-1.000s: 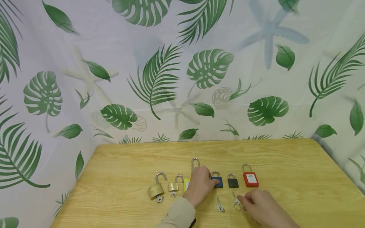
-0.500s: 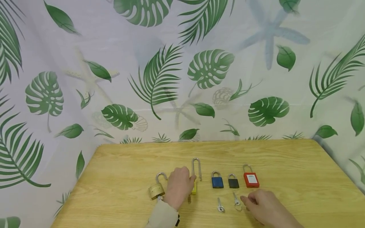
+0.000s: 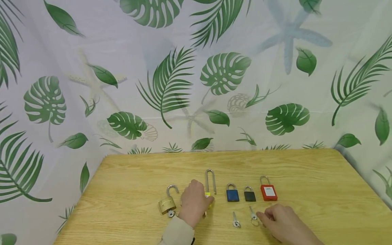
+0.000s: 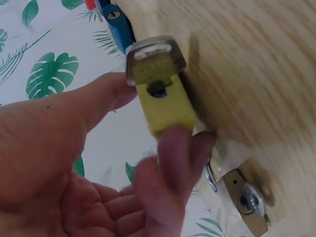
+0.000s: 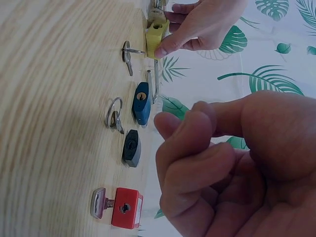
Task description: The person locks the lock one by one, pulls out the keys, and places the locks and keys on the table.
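Observation:
My left hand (image 3: 194, 204) holds the yellow padlock (image 4: 170, 111) at the table, thumb on one side and fingertips on the other. A key (image 4: 155, 61) stands in its keyway, and its long shackle (image 3: 209, 178) is swung open. Beside those fingers lies the small brass padlock (image 4: 237, 197) with a key in it, hidden behind the hand in the head view. My right hand (image 3: 283, 221) rests near the table front, fingers loosely curled and holding nothing, its fingertips close to a ringed key (image 3: 254, 219).
A large brass padlock (image 3: 167, 206) with an open shackle lies at the left. Right of the yellow one stand blue (image 3: 232, 195), black (image 3: 249, 196) and red (image 3: 269, 193) padlocks; a key (image 5: 99, 202) sits in the red one. Another key (image 3: 236, 221) lies below the blue one.
My left hand has left the blue padlock, moved left past the yellow one, and now grips the yellow padlock. The right hand has stayed in place.

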A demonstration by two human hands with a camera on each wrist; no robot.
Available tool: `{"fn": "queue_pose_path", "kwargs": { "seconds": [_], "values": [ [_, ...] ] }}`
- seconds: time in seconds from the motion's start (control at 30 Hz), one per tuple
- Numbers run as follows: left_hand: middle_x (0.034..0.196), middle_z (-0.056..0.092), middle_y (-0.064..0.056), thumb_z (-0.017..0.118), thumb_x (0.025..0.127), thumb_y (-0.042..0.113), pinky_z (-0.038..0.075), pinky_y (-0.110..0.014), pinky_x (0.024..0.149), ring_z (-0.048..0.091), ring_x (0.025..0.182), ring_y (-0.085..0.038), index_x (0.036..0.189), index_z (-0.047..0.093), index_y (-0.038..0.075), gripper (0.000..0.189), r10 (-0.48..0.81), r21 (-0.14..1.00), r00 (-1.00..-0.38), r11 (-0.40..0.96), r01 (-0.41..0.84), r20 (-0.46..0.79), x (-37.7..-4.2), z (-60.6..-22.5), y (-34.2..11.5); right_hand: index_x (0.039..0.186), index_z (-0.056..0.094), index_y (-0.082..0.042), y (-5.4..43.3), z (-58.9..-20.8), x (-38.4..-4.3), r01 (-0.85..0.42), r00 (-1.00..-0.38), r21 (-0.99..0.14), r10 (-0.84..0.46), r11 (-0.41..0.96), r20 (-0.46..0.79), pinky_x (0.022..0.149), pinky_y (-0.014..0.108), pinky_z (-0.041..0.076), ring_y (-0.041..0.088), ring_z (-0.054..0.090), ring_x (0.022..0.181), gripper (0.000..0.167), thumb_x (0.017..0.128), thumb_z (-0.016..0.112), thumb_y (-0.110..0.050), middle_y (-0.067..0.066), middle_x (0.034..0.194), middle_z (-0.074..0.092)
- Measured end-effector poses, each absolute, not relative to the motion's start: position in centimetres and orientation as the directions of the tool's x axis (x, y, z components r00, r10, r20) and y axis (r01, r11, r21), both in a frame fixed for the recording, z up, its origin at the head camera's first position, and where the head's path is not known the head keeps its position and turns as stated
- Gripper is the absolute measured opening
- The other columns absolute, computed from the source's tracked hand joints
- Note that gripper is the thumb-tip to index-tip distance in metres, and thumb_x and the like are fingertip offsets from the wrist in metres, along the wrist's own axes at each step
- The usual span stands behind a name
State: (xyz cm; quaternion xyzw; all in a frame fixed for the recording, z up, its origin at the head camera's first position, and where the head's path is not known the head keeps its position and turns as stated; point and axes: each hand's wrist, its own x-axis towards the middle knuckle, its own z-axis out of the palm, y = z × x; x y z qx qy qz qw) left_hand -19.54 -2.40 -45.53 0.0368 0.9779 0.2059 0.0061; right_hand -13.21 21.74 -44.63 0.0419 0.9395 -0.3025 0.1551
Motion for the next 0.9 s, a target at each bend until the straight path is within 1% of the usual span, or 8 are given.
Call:
{"fn": "queue_pose_path", "kwargs": {
  "seconds": [0.07,0.17,0.3,0.4,0.53,0.6,0.73,0.9],
  "values": [
    [0.076,0.054,-0.008,0.088,0.081,0.027,0.037,-0.022,0.038,0.048,0.050,-0.013,0.064,0.050,0.007,0.046,0.066,0.401,-0.998,0.914,0.065,0.009,-19.7,-45.6,-2.4,0.059,0.056,-0.011,21.8,-44.7,-13.1,0.163,-0.952,-0.565,-0.022,0.809,-0.306,0.050,0.021,0.027,0.013,0.038,0.051,0.043,0.099,0.067,-0.024,-0.004,0.052,0.037],
    [0.068,0.047,-0.003,0.087,0.082,0.025,0.030,-0.019,0.036,0.040,0.046,-0.010,0.057,0.044,0.011,0.052,0.062,0.431,-0.998,0.900,0.061,0.012,-19.7,-45.8,-2.5,0.058,0.052,-0.012,21.8,-44.8,-13.0,0.149,-0.957,-0.567,-0.026,0.810,-0.288,0.050,0.021,0.027,0.013,0.037,0.051,0.045,0.098,0.068,-0.023,-0.004,0.051,0.036],
    [0.051,0.029,0.006,0.085,0.083,0.023,0.019,-0.018,0.035,0.024,0.041,-0.006,0.050,0.029,0.018,0.066,0.063,0.479,-0.998,0.876,0.063,0.016,-19.7,-46.2,-2.4,0.058,0.052,-0.012,22.0,-44.9,-13.0,0.143,-0.960,-0.556,-0.023,0.819,-0.281,0.051,0.022,0.027,0.013,0.039,0.052,0.044,0.098,0.069,-0.023,-0.004,0.052,0.037],
    [0.045,0.018,0.010,0.084,0.083,0.024,0.015,-0.018,0.035,0.017,0.039,-0.004,0.048,0.025,0.020,0.069,0.062,0.467,-0.997,0.881,0.072,0.037,-19.8,-46.3,-2.3,0.059,0.055,-0.012,22.1,-45.0,-12.9,0.145,-0.959,-0.553,-0.022,0.820,-0.283,0.051,0.022,0.028,0.013,0.040,0.052,0.042,0.098,0.069,-0.023,-0.004,0.052,0.038],
    [0.045,0.016,0.010,0.084,0.083,0.031,0.015,-0.019,0.037,0.017,0.040,-0.005,0.049,0.024,0.020,0.070,0.054,0.402,-0.998,0.913,0.068,0.045,-19.8,-46.4,-2.3,0.061,0.058,-0.011,22.1,-45.1,-13.0,0.144,-0.959,-0.552,-0.023,0.821,-0.283,0.051,0.021,0.028,0.013,0.041,0.053,0.039,0.097,0.069,-0.023,-0.004,0.053,0.039],
    [0.045,0.018,0.010,0.085,0.083,0.032,0.016,-0.019,0.037,0.019,0.041,-0.005,0.050,0.026,0.019,0.069,0.055,0.406,-0.998,0.912,0.062,0.028,-19.8,-46.3,-2.4,0.063,0.059,-0.011,22.1,-45.2,-13.0,0.144,-0.958,-0.552,-0.023,0.822,-0.284,0.051,0.021,0.028,0.013,0.041,0.054,0.038,0.097,0.069,-0.023,-0.004,0.054,0.040],
    [0.045,0.022,0.009,0.084,0.085,0.024,0.021,-0.019,0.036,0.024,0.039,-0.005,0.051,0.030,0.019,0.064,0.092,0.516,-0.995,0.854,0.062,-0.031,-20.0,-46.0,-2.9,0.064,0.061,-0.011,22.2,-45.2,-13.0,0.140,-0.958,-0.547,-0.027,0.825,-0.285,0.052,0.022,0.028,0.014,0.042,0.055,0.036,0.097,0.070,-0.023,-0.004,0.054,0.039],
    [0.048,0.018,0.010,0.081,0.086,0.015,0.021,-0.020,0.037,0.020,0.038,-0.006,0.052,0.029,0.019,0.062,0.143,0.630,-0.983,0.776,0.041,-0.112,-20.1,-45.4,-3.5,0.065,0.061,-0.011,22.3,-45.3,-13.0,0.141,-0.957,-0.541,-0.025,0.829,-0.288,0.053,0.022,0.028,0.014,0.043,0.055,0.036,0.097,0.070,-0.024,-0.004,0.054,0.039]
  ]
}}
